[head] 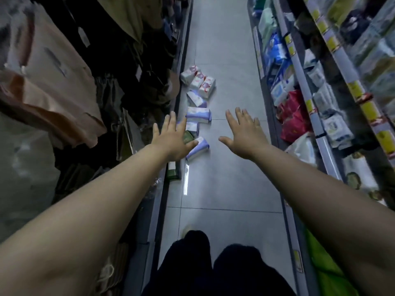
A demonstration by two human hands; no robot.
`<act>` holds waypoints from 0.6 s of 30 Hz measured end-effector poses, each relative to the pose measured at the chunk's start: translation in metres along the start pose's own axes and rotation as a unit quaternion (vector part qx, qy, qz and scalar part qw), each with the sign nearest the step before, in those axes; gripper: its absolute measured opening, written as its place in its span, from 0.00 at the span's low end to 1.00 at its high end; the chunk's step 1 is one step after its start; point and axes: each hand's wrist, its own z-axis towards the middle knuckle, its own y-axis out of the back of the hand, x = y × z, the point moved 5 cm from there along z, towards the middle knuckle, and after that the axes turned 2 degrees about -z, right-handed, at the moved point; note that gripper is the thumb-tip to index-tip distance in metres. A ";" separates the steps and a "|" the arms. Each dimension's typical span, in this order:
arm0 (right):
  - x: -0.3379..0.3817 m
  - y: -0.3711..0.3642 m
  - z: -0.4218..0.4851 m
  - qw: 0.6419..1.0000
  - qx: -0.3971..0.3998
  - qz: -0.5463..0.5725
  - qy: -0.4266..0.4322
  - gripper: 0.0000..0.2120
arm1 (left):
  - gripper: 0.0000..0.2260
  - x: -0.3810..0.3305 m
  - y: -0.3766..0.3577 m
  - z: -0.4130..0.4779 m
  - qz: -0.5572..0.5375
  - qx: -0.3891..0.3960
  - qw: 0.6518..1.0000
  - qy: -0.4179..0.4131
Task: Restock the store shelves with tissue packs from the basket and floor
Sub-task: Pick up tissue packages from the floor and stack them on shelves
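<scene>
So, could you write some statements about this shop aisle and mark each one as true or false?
1. The left hand and the right hand are both open, fingers straight, holding nothing. True.
2. The white and purple plastic-wrapped tissue packs lie on the grey tiled floor, along the left side of the aisle. True.
3. The red plastic packages sit on the left rack. False: they are on the right metal shelves; hanging clothes fill the left side.
4. A basket stands on the floor between the two hands. False: no basket is in view, and only bare tiles show there.
</scene>
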 end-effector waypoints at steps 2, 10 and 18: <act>0.001 -0.006 0.042 1.000 0.014 0.008 -0.004 0.39 | 0.38 0.016 0.005 0.043 0.001 0.016 1.000 0.008; -0.018 -0.049 0.202 0.996 0.092 0.014 0.011 0.38 | 0.38 0.061 -0.017 0.192 -0.033 0.093 0.993 0.070; -0.025 -0.121 0.383 0.983 0.142 0.012 0.118 0.38 | 0.39 0.080 -0.062 0.347 -0.106 0.141 0.969 0.175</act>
